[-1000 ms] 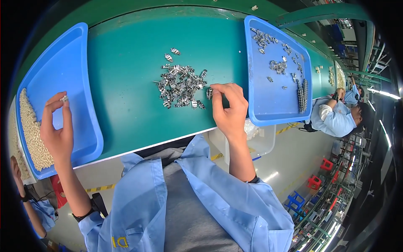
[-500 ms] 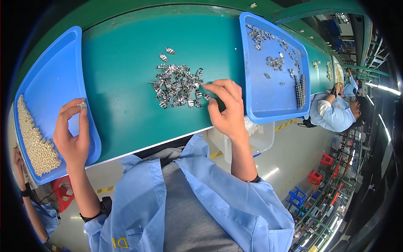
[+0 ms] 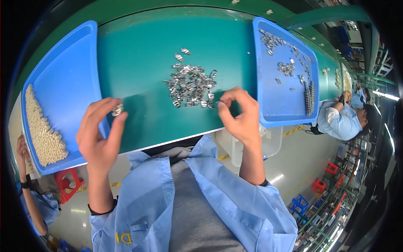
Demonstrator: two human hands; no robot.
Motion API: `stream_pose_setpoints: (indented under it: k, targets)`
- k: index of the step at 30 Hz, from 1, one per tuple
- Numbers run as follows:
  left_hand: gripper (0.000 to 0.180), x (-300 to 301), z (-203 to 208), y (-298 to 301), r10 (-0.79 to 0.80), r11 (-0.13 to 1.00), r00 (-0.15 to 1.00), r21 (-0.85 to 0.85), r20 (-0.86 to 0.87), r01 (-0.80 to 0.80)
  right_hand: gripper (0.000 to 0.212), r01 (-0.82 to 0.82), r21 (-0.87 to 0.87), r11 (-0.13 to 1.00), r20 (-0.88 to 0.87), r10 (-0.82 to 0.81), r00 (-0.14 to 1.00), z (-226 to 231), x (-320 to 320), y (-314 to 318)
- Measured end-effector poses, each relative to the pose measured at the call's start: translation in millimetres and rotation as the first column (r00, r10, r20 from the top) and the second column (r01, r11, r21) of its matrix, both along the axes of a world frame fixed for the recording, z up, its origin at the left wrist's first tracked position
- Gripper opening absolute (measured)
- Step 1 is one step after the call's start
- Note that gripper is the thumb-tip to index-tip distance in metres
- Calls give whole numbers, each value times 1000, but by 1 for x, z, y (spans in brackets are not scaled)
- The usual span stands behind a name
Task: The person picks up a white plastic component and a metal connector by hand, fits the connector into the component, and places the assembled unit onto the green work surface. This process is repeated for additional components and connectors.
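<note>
My left hand (image 3: pixel 97 140) pinches a small cream-coloured part (image 3: pixel 117 110) between thumb and fingertips, over the left edge of the green work surface. Beside the pile, my right hand (image 3: pixel 243 119) has its thumb and index finger together on a small metal clip (image 3: pixel 218 102), mostly covered by the fingertips. The heap of shiny metal clips (image 3: pixel 191 86) lies on the green surface (image 3: pixel 138 50) between my hands. Two loose clips (image 3: pixel 182 54) lie just beyond it.
A blue tray (image 3: pixel 93 54) on the left holds many cream parts (image 3: pixel 44 134). Another blue tray (image 3: pixel 285 119) at right holds scattered metal clips and a stacked row. A clear plastic bin (image 3: pixel 268 147) stands below the table edge. Other people sit at both sides.
My left hand has moved right, carrying the cream part away from the left tray. My right thumb and index finger have closed on a metal clip at the heap's edge.
</note>
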State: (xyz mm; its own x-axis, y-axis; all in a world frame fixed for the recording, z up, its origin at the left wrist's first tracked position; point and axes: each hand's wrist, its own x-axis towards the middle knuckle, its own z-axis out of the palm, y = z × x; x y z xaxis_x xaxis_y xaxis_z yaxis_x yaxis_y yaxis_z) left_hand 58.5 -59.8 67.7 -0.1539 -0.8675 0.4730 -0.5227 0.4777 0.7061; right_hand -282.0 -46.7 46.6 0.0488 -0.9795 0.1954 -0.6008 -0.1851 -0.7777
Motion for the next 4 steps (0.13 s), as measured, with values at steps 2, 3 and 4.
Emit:
stream_pose_setpoints:
  k: [2, 3, 4]
  targets:
    - [31, -14, 5, 3, -2, 1000, 994, 26, -114, 5, 10, 15, 55, 998, 115, -21, 993, 4, 3, 1]
    - [35, -17, 8, 4, -38, 999, 991, -9, -127, 37, 11, -62, 59, 996, 248, 45, 968, 6, 4, 1]
    - [38, -20, 10, 5, -75, 997, 987, -44, -139, 69, 11, -137, 52, 989, 376, 108, 920, 9, 7, 1]
